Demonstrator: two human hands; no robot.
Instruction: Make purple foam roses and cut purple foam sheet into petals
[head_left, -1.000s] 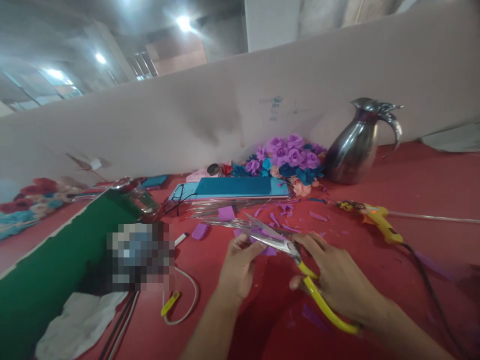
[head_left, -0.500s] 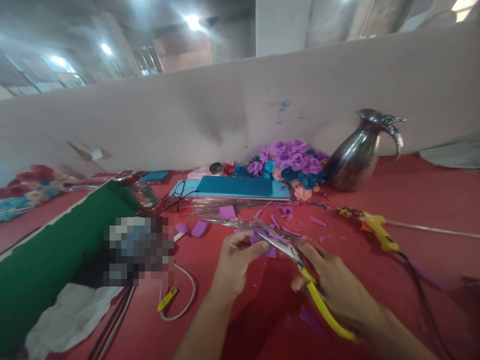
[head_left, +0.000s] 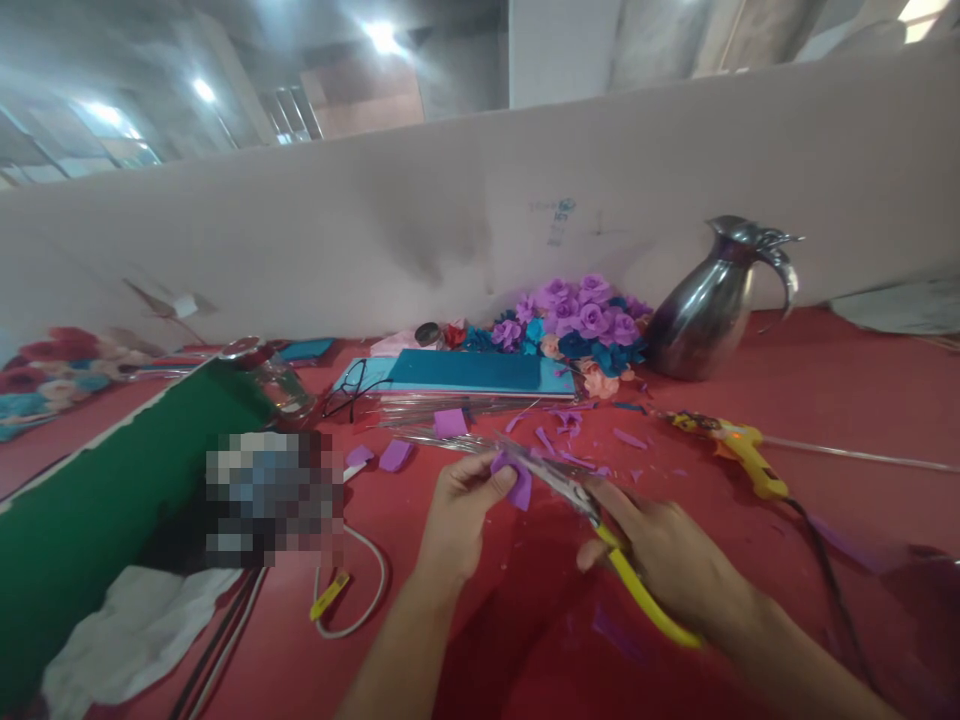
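Note:
Between thumb and fingers, my left hand (head_left: 466, 510) pinches a small piece of purple paper (head_left: 519, 488). My right hand (head_left: 660, 550) is closed round the yellow handles of a pair of scissors (head_left: 637, 595), whose metal blades point up and left to the paper's upper edge. The blades are blurred and look nearly closed. Beyond the hands lie thin clear sticks (head_left: 427, 436), with a purple paper square (head_left: 451, 423) on them. More cut purple pieces (head_left: 396, 455) lie left of these, and purple scraps (head_left: 566, 424) are scattered to the right.
A yellow glue gun (head_left: 750, 462) with a black cord lies at right, near a steel jug (head_left: 705, 310). Paper flowers (head_left: 592, 320) are heaped behind blue sheets (head_left: 469, 370) and eyeglasses (head_left: 352, 390). A green box (head_left: 112, 460) and a glass jar (head_left: 274, 380) stand at left.
The scissor blades have come together from a wider spread. The purple paper now hangs below the blades in my left hand, turned more toward me. My right hand has shifted slightly.

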